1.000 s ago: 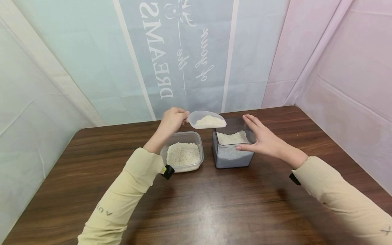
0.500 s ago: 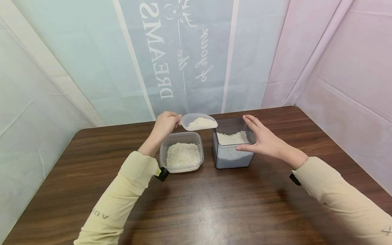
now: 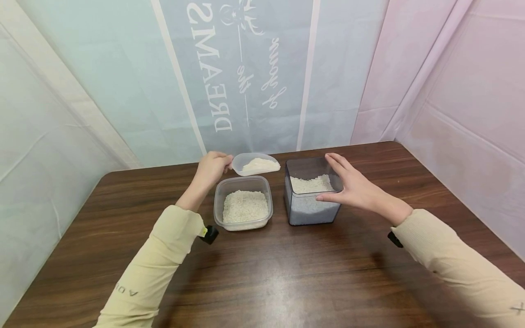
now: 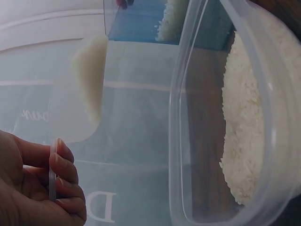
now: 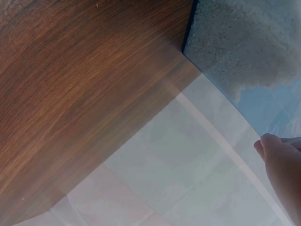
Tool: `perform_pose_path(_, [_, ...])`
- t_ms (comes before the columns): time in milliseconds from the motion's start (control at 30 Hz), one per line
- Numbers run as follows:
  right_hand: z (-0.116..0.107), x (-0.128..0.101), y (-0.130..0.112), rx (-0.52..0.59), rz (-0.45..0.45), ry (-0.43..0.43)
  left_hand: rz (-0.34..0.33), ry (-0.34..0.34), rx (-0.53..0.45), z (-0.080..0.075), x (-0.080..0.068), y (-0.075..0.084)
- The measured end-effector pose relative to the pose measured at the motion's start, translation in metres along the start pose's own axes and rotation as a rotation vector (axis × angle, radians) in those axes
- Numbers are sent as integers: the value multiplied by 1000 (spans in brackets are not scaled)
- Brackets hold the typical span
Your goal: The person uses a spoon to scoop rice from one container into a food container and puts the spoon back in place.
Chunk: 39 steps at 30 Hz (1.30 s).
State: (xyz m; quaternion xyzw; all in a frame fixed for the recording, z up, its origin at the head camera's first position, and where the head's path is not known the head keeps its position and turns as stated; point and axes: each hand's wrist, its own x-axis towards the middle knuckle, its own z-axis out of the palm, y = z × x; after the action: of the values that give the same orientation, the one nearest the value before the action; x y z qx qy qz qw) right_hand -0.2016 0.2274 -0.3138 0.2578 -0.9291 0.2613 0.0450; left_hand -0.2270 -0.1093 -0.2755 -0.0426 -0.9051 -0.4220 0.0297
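Scoop (image 3: 256,164) of rice, handle toward left hand (image 3: 211,167), roughly level

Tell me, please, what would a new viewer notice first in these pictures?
First, the clear scoop heaped with rice, held by the left hand above the far edge of the shallow clear tub of rice. Next, the tall tinted container beside the tub, partly filled, with the right hand steadying its right side. Both stand on the dark wooden table.

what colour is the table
Dark brown with a wood grain; the table shows best in the head view.
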Motion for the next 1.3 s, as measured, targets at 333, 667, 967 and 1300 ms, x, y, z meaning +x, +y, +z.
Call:
perform_pose_path(333, [0, 0, 0, 1, -3, 1, -2, 28, 49, -3, -1, -14])
perform_pose_path(667, [1, 0, 1, -2, 4, -3, -10, 31, 95, -8, -3, -27])
perform_pose_path(967, [0, 0, 1, 11, 3, -11, -26, 30, 116, -13, -5, -35])
perform_pose_path(1300, [2, 0, 2, 2, -2, 0, -23, -4, 167, -15, -6, -38])
